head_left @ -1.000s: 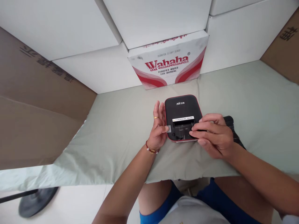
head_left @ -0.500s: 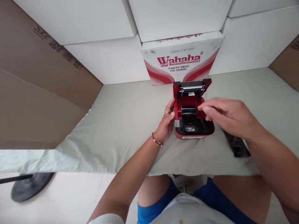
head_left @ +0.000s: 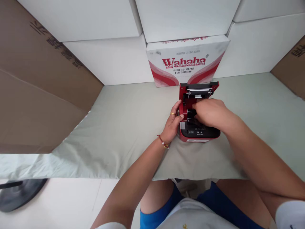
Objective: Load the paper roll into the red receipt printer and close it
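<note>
A red and black label printer (head_left: 207,131) stands on the cloth-covered table with its lid (head_left: 199,86) raised. My left hand (head_left: 172,124) grips the left side of the body, thumb on the red edge and fingers along the outer wall. Inside the bay lies a shiny black ribbon roll (head_left: 191,114). Over it is my right hand (head_left: 213,113), fingers closed on the roll's right part; the fingertips are mostly hidden. Small white markings show on the black front panel.
A white and red Wahaha box (head_left: 188,63) stands right behind the printer, against stacked white boxes (head_left: 119,60). A large brown carton (head_left: 43,105) is at the left, another (head_left: 289,66) at the right. The pale green cloth (head_left: 133,127) hangs over the table's front edge.
My right hand has moved left and into the printer's bay, onto the ribbon roll. The dark film over the front panel has drawn back. My left hand keeps its hold.
</note>
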